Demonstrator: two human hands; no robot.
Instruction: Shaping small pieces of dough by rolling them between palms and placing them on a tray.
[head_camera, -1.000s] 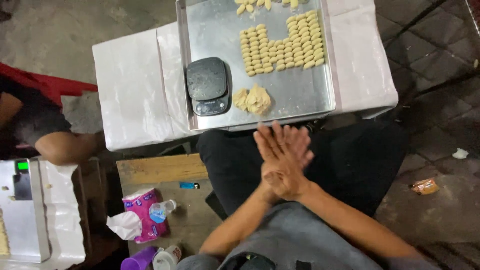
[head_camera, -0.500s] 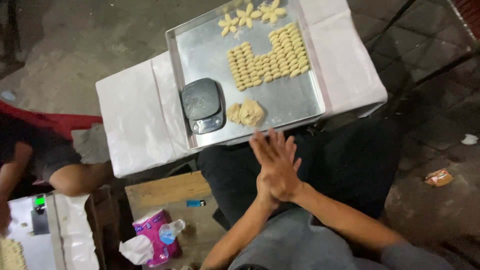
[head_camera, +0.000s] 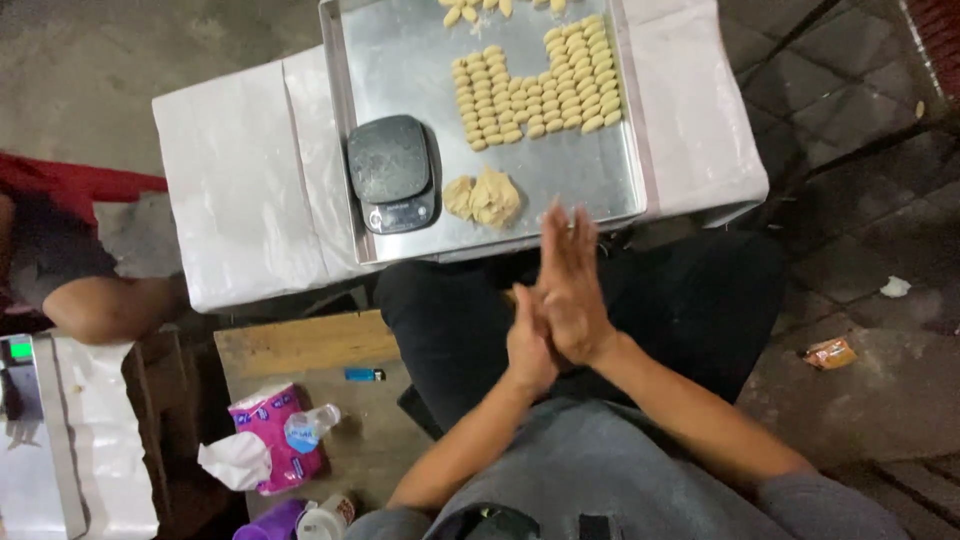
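Note:
My right hand (head_camera: 572, 275) and my left hand (head_camera: 527, 345) are pressed palm to palm over my lap, fingers straight, the right one slid further forward. Whatever may lie between the palms is hidden. Just beyond the fingertips is a metal tray (head_camera: 335, 150) on a small table covered in white (head_camera: 240, 180). On the tray are a lump of pale dough (head_camera: 485, 197), a black kitchen scale (head_camera: 392, 172) to its left, and rows of small shaped dough pieces (head_camera: 535, 90) further back.
Another person's arm (head_camera: 100, 305) rests at the left edge. A low wooden bench (head_camera: 300, 345) at my left carries a blue lighter (head_camera: 364, 374), a pink tissue pack (head_camera: 265, 440) and a small plastic bottle (head_camera: 310, 425). A wrapper (head_camera: 828, 352) lies on the stone floor at right.
My palms have stayed together while sliding against each other; the right hand now reaches further forward, towards the tray. The view has shifted slightly.

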